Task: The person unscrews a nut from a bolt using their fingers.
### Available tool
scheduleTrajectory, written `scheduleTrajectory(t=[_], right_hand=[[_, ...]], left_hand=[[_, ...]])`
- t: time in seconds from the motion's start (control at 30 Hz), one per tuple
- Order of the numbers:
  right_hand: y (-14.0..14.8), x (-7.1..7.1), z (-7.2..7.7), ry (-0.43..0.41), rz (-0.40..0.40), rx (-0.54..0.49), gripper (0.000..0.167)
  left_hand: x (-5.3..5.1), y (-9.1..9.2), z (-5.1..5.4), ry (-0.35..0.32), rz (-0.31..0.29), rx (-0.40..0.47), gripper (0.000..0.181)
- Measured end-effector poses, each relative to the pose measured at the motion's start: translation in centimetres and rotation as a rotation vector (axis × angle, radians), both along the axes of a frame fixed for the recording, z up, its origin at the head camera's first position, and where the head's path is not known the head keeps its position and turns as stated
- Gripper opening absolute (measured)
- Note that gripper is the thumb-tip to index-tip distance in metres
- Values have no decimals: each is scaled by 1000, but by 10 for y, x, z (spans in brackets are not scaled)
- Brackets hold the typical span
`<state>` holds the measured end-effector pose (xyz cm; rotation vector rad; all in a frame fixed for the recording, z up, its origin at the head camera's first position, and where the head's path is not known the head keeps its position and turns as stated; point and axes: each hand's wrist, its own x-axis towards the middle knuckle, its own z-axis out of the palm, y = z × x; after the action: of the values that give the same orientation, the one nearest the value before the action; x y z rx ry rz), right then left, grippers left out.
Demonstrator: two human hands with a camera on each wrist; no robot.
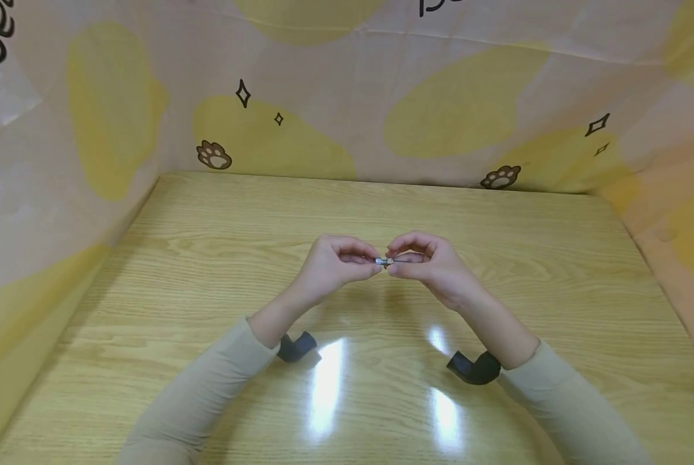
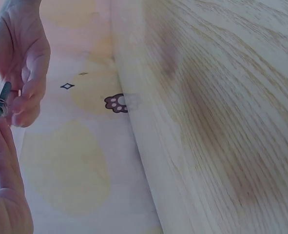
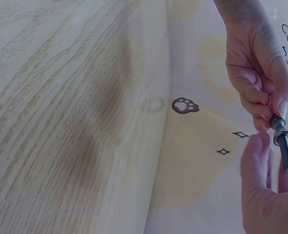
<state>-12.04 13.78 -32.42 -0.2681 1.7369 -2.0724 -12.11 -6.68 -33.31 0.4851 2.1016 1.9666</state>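
A small metal bolt with a threaded shank is held up above the table, lying about level between both hands. My left hand pinches one end of it between thumb and fingertips, as the right wrist view also shows. Midway along the bolt sits a nut with a washer. My right hand surrounds the nut and threaded end with curved, spread fingers. In both wrist views a narrow gap shows between its fingertips and the nut; any contact by the thumb is partly out of view.
The wood-grain table spreads below both hands. A patterned cloth with yellow patches and paw prints walls off the back and sides. Dark curved pieces stick out at both wrists.
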Motion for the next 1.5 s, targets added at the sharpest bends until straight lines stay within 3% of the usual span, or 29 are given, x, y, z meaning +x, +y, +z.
scheduleTrajectory(t=[0.13, 0.23, 0.47, 0.63, 0.77, 0.97, 1.2, 1.37, 1.5], right_hand=[[0, 0, 1, -35, 16, -10, 10], [0, -1, 1, -52, 18, -13, 12], [2, 0, 0, 20, 21, 0, 23], [1, 1, 3, -25, 19, 13, 10], [0, 0, 4, -39, 13, 10, 13], [2, 1, 4, 18, 22, -12, 23], [1, 1, 5, 1, 17, 45, 8], [0, 2, 3, 54, 4, 62, 6], [1, 2, 4, 109, 5, 27, 18]], left_hand=[[-1, 1, -1, 4, -4, 9, 17], [-1, 2, -1, 12, -6, 18, 16], [0, 2, 0, -2, -10, 25, 16], [1, 2, 0, 0, -8, 35, 15], [1, 3, 1, 25, -11, 59, 15], [2, 2, 2, 31, -7, 60, 15], [3, 2, 4, 35, -6, 56, 14], [3, 2, 5, 27, -4, 64, 14], [3, 2, 5, 19, 2, 61, 15]])
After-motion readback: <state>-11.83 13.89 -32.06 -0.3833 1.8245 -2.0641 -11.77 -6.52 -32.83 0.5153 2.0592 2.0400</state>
